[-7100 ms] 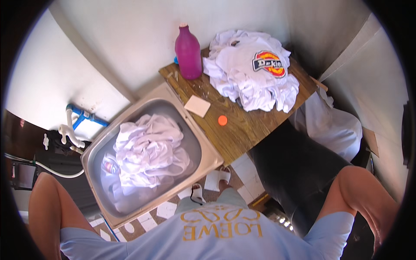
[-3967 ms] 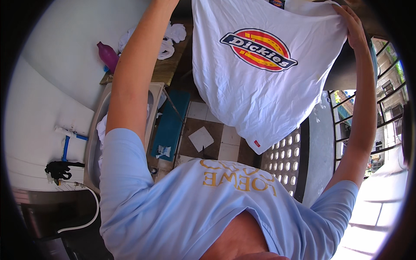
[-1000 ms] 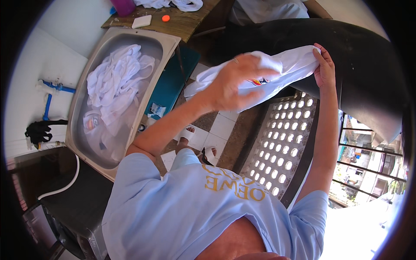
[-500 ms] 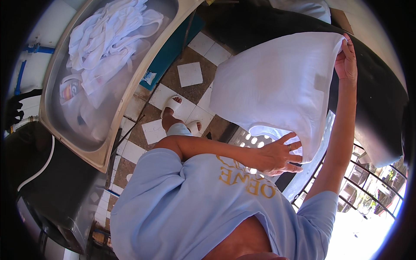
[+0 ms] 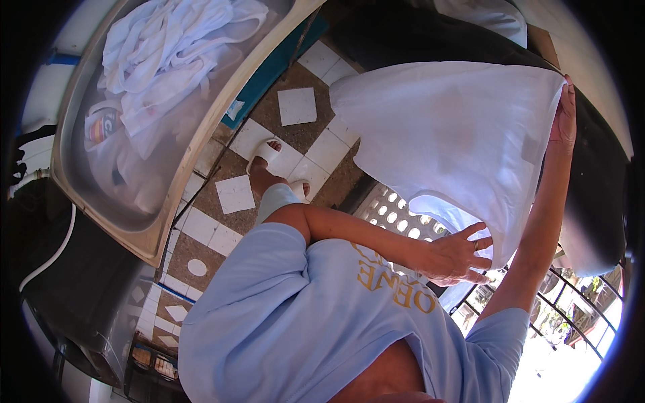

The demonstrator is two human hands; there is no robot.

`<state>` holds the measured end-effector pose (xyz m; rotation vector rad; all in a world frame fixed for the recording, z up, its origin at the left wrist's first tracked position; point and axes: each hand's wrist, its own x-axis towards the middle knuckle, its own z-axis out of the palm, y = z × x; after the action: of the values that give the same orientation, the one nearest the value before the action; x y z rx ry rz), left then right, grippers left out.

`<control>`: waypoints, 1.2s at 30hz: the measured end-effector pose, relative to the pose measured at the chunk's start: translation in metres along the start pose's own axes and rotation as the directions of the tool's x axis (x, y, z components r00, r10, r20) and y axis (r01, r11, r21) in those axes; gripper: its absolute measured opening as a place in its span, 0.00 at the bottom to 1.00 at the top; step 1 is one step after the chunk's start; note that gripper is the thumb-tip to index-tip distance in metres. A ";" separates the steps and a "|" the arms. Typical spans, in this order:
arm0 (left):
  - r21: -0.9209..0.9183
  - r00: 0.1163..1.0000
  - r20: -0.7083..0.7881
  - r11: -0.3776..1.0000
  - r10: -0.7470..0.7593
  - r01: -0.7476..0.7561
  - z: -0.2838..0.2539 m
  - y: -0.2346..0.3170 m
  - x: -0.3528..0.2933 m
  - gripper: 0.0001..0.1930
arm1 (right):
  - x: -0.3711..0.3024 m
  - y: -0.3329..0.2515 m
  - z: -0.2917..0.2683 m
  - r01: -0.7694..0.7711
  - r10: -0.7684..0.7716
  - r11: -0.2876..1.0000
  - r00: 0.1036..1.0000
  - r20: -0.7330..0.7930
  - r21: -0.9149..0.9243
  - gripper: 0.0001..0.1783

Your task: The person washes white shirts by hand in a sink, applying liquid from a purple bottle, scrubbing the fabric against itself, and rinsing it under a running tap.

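Note:
A wet-looking white shirt (image 5: 443, 127) hangs spread out in front of me on the right, with a curved opening in its lower edge. My right hand (image 5: 566, 117) pinches the far right corner of the cloth, its arm stretched out. Across my body reaches my left arm. My left hand (image 5: 457, 258), with a ring on one finger, lies at the near edge beside the curved opening. Its fingers are spread and touch the fabric; part of the thumb side is hidden.
At the left, a beige-rimmed basin (image 5: 176, 201) holds cloudy water and a heap of white clothes (image 5: 168, 54). A dark appliance (image 5: 80, 269) with a white hose stands below it. Behind the shirt lies a black cover (image 5: 396, 40). Metal bars (image 5: 571, 316) run along the right; the floor (image 5: 201, 218) is tiled.
The shirt and both hands have shifted to the right, and the cloth is stretched a little more evenly. The basin sits slightly further left in view.

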<state>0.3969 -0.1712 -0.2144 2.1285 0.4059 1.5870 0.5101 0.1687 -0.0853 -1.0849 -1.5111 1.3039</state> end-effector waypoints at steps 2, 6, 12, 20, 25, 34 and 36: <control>-0.001 1.000 0.024 1.000 -0.015 0.015 0.000 -0.001 -0.001 0.21 | 0.001 0.003 -0.004 0.002 -0.004 1.000 0.999 0.050 0.026 0.17; -0.006 0.999 0.026 0.999 -0.047 0.047 -0.013 -0.003 -0.007 0.24 | -0.001 0.009 -0.011 0.014 -0.025 0.996 0.994 0.110 0.093 0.17; -0.015 0.936 -0.254 0.969 -0.243 0.247 -0.102 -0.042 -0.026 0.22 | -0.027 -0.013 0.008 0.002 0.002 0.999 0.997 -0.074 0.055 0.16; 0.617 0.897 -0.155 0.668 -0.415 0.416 -0.213 -0.084 0.024 0.25 | -0.061 -0.061 0.079 -0.012 0.008 1.000 0.979 0.204 0.018 0.21; 0.307 0.957 -0.191 0.912 -0.220 0.271 -0.177 -0.088 0.089 0.24 | -0.074 -0.088 0.102 -0.119 -0.010 0.954 0.906 0.424 0.277 0.21; -0.063 0.655 0.151 0.654 -0.740 0.754 -0.183 -0.109 0.094 0.16 | -0.071 -0.039 0.098 0.238 -0.265 0.964 0.895 0.359 0.117 0.22; -0.146 0.671 0.088 0.657 -0.736 0.740 -0.191 -0.108 0.087 0.17 | -0.077 -0.025 0.098 0.282 -0.290 0.957 0.915 0.282 0.071 0.23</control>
<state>0.2436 -0.0019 -0.1540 1.5193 0.9549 1.0524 0.4352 0.0667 -0.0750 -0.6393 -1.7850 1.3108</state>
